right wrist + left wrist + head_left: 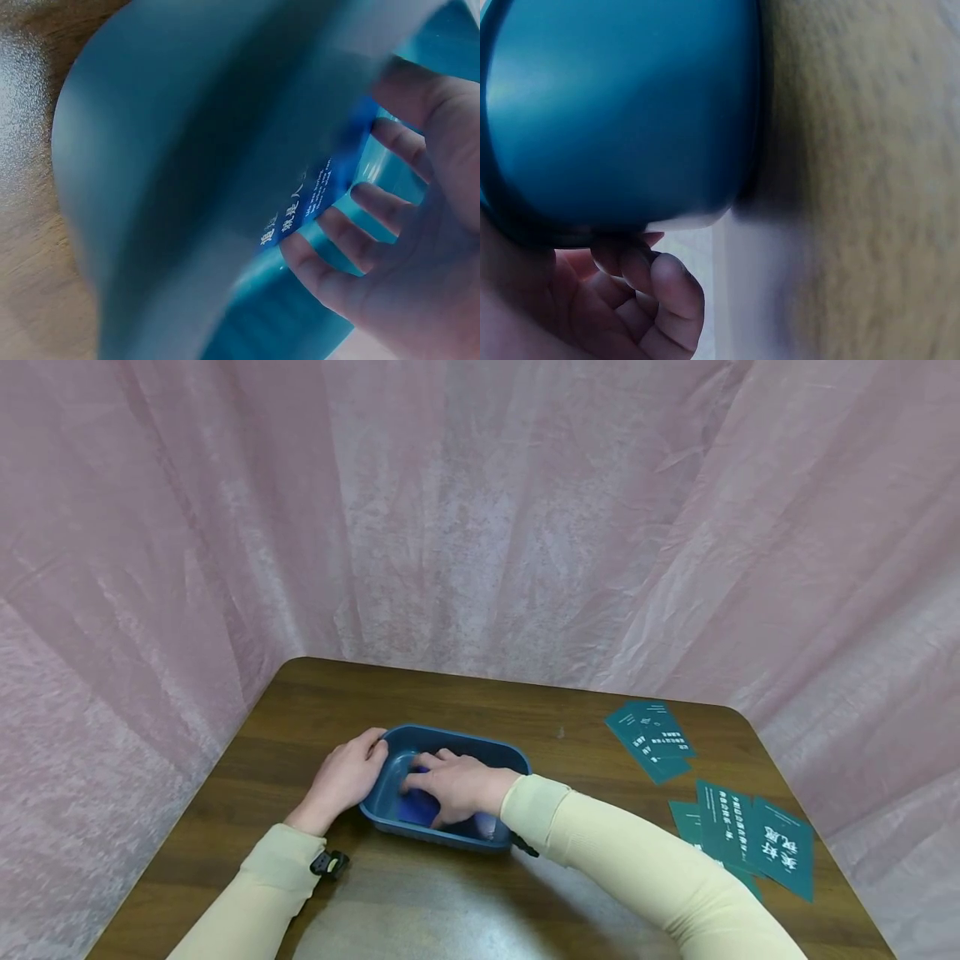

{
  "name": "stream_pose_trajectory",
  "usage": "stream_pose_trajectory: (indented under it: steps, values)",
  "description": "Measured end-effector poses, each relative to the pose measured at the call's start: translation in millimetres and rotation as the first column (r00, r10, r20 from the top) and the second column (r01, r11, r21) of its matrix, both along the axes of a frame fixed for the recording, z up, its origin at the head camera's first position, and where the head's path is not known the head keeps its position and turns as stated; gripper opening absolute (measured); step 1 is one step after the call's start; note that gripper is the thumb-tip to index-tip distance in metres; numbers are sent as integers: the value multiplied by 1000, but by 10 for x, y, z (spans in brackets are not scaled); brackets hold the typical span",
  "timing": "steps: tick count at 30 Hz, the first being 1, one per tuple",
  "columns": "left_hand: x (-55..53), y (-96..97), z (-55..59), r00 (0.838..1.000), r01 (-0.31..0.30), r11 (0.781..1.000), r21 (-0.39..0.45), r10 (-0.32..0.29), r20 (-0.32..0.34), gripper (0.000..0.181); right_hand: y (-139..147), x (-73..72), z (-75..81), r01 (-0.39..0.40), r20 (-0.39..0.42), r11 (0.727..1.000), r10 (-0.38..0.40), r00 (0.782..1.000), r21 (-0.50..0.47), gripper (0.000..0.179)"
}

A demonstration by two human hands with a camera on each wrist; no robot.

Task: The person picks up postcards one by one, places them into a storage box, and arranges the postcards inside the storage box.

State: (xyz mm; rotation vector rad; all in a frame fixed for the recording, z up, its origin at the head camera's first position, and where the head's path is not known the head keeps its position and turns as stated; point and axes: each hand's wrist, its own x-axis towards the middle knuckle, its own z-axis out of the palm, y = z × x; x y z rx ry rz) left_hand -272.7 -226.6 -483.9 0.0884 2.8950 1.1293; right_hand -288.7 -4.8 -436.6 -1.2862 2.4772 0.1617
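Note:
A blue plastic basin (386, 793) with rounded corners stands on the table. My left hand (350, 774) grips its left end, with curled fingers at the rim in the left wrist view. Inside the basin is my right hand (459, 787), fingers spread over a dark blue card (416, 810). In the right wrist view, fingertips of the right hand (420, 217) touch the edge of that card (315, 191), which bears white print. A pale patch (484, 825) shows in the basin's right part; its kind is unclear.
Overlapping green cards (648, 739) with white print lie at the table's back right. More green cards (738, 827) lie nearer the right edge. The wooden table (345, 689) has a pink curtain (480, 527) behind and beside it.

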Motion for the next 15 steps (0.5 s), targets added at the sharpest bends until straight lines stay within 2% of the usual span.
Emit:
stream_pose_trajectory:
  steps: [15]
  values:
    - [-6,-13,-14,1000,3,1000,1,-3,-20,47,-6,-34,-4,-29,19,1000,29,999,-2,63]
